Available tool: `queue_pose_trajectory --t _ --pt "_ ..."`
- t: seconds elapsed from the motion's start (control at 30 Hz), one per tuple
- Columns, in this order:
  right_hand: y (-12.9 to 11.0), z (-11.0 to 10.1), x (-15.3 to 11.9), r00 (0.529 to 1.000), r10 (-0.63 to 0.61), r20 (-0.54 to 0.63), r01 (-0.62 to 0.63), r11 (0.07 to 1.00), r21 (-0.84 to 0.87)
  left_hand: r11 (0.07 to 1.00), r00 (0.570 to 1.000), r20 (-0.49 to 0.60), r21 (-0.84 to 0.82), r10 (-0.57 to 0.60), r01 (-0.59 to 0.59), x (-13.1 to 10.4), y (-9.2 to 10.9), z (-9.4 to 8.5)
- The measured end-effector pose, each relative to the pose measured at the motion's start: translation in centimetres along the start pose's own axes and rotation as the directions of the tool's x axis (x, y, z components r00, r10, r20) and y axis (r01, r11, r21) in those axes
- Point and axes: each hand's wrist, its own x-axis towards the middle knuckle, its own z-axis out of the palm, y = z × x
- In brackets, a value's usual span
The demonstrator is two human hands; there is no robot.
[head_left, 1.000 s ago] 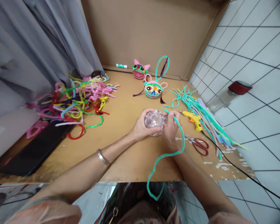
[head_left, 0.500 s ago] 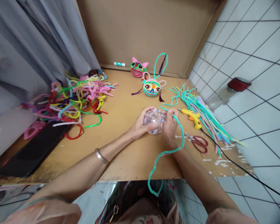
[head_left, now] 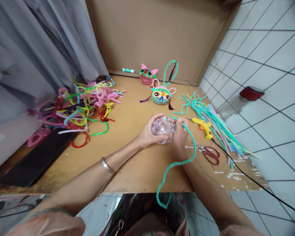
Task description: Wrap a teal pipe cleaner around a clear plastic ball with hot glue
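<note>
My left hand (head_left: 148, 132) is curled around the left side of a clear plastic ball (head_left: 163, 128) with coloured specks in it, its thumb along the bottom front. My right hand (head_left: 180, 133) is at the ball's right side, fingers closed on a teal pipe cleaner (head_left: 193, 141). The pipe cleaner's short end pokes out above the fingers. Its long end curves down past the right wrist and dangles in a loop over the table's front edge. Behind the ball stands a decorated animal-face ball (head_left: 161, 95) with pink ears and purple tassels.
A yellow glue gun (head_left: 204, 127) with a black cord and red-handled scissors (head_left: 210, 155) lie to the right, by a bundle of straight pipe cleaners (head_left: 220, 124). Tangled pipe cleaners (head_left: 81, 105) and a black tray-like object (head_left: 36, 160) are at left. Another face ball (head_left: 147, 75) and a glue stick (head_left: 128, 70) are behind.
The view has tilted slightly, so everything sits a little lower in the picture. The ball has turned slightly in my hands; both hands keep their hold.
</note>
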Motion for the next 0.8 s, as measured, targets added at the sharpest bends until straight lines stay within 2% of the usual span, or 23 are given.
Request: queue_pose_trajectory --t 0.37,0.5,0.63,0.8 --pt "0.17 -0.09 -0.17 0.998 0.040 0.041 -0.040 0.999 -0.019 0.998 0.999 -0.023 0.058 0.038 -0.036 0.02 0.07 -0.07" --pt "0.34 -0.30 -0.04 0.999 0.033 0.030 -0.030 0.997 -0.077 0.999 1.000 0.003 0.034 -0.008 0.008 0.04 0.25 -0.05" --pt "0.46 -0.17 0.13 0.999 0.030 0.015 -0.029 0.998 -0.052 0.997 0.997 0.015 -0.021 -0.075 0.075 0.08 0.13 0.11" --pt "0.47 -0.20 0.23 0.998 0.043 0.035 -0.040 0.996 -0.079 0.996 0.996 0.025 -0.029 -0.087 0.088 0.19 -0.33 -0.05"
